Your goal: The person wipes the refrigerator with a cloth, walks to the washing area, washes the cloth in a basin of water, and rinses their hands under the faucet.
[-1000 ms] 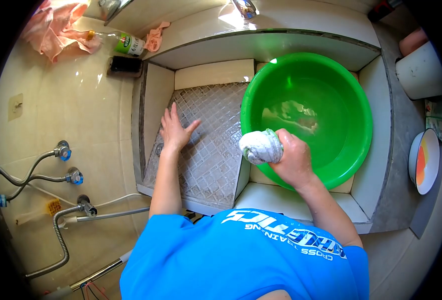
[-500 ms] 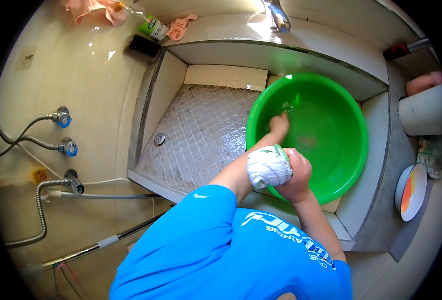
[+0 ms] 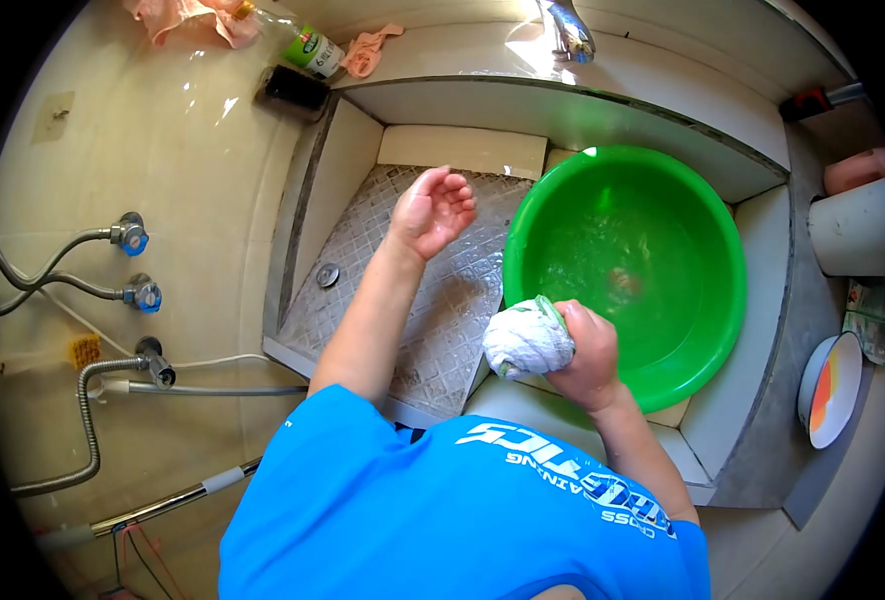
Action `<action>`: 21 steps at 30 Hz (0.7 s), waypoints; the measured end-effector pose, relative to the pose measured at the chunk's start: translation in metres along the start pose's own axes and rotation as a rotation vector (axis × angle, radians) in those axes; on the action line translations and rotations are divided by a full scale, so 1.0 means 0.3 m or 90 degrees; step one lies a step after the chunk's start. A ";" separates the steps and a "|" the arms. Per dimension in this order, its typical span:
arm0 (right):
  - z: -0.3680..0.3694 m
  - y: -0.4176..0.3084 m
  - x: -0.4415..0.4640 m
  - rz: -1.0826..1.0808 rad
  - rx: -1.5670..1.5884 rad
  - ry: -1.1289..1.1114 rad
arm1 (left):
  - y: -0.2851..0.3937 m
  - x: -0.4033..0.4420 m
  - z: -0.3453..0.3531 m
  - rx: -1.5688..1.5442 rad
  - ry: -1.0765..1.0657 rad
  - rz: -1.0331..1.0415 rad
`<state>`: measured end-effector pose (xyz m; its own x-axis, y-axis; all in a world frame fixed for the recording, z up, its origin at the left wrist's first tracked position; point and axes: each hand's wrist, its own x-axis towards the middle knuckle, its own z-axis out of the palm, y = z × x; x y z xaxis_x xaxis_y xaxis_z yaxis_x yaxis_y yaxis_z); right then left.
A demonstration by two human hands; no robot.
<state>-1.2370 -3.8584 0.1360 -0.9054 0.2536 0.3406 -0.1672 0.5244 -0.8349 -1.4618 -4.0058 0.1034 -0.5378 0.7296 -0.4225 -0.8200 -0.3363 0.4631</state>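
Observation:
My right hand (image 3: 589, 352) is wrapped round a bunched white cloth (image 3: 526, 340) with green edging, just outside the near rim of a green basin (image 3: 736, 290). The cloth bulges out on the left side of the fist. My left hand (image 3: 437, 212) is raised over the textured sink floor (image 3: 383, 240), left of the basin. Its palm faces up, with the fingers loosely curved and nothing in them. Water fills the bottom of the basin, its surface rippled. A pinkish patch (image 3: 623, 281) shows in the water, too blurred to name.
A chrome tap (image 3: 569, 35) stands at the back ledge. At the upper left are a bottle (image 3: 311, 48), a dark container (image 3: 294, 93) and pink cloths (image 3: 368, 52). A bowl (image 3: 830, 390) and a white container (image 3: 856, 228) line the right ledge. Valves (image 3: 143, 293) and hoses run along the left wall.
My left hand has come out of the basin and moved left over the sink floor, palm up. My right hand stays near the rim, still holding the cloth, which has shifted slightly left.

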 end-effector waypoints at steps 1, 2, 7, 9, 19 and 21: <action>0.003 0.001 -0.001 0.008 -0.008 -0.014 | 0.010 -0.013 -0.022 0.096 0.112 0.029; 0.003 0.005 -0.003 0.007 -0.005 -0.015 | 0.006 -0.019 -0.036 0.097 0.114 0.030; -0.002 0.002 0.002 0.025 -0.018 -0.009 | -0.007 -0.071 -0.004 0.332 0.342 0.055; -0.006 0.003 0.004 0.029 -0.014 -0.003 | -0.010 -0.091 0.023 0.335 0.380 0.064; -0.013 -0.001 0.001 -0.011 0.007 0.033 | -0.175 -0.076 0.200 0.377 0.014 0.119; -0.017 -0.007 0.001 -0.034 0.011 0.058 | -0.294 -0.025 0.260 0.309 -0.114 -0.087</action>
<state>-1.2349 -3.8553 0.1399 -0.8559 0.2983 0.4224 -0.2225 0.5249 -0.8216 -1.3701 -3.9350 0.1265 -0.3559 0.8519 -0.3842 -0.6727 0.0519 0.7381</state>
